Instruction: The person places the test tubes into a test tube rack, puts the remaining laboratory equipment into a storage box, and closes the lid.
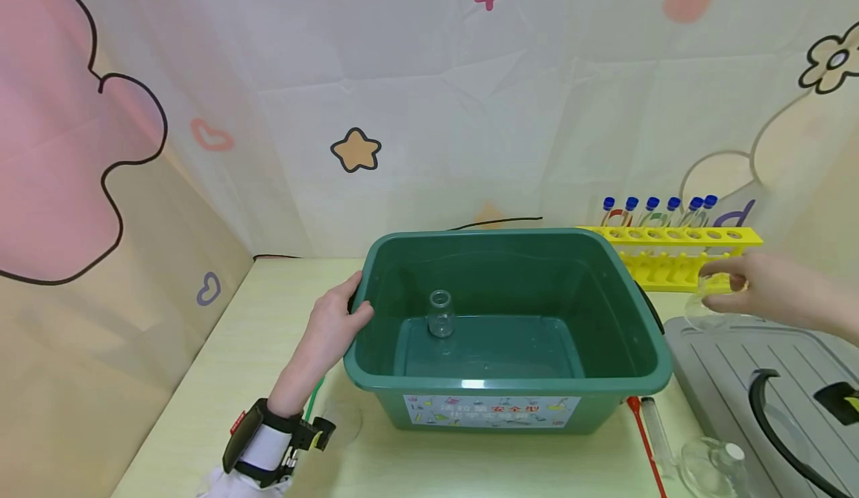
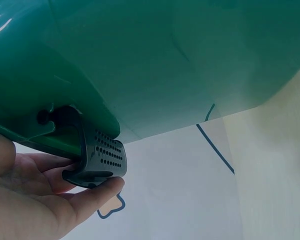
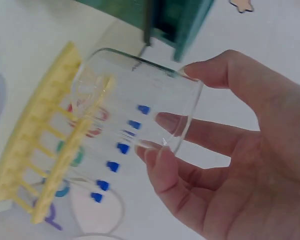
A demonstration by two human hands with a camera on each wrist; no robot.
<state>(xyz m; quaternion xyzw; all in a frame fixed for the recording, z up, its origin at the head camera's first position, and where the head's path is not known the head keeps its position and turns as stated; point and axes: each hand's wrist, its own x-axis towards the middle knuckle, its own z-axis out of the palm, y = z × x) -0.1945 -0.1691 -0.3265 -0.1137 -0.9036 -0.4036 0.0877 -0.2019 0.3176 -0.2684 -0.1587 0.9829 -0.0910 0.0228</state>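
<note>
A deep green plastic tub stands in the middle of the table, with a small clear glass bottle upright inside it. My left hand grips the tub at its left rim. In the left wrist view, the fingers lie against a black perforated handle on that side. Over at the right, my right hand holds a clear glass beaker between thumb and fingers. The beaker is tilted on its side in the right wrist view and stays apart from the tub.
Behind the right hand stands a yellow rack of blue-capped test tubes. A grey case with a black handle lies at the right. Near its front edge are a red stick, a clear tube and a glass flask.
</note>
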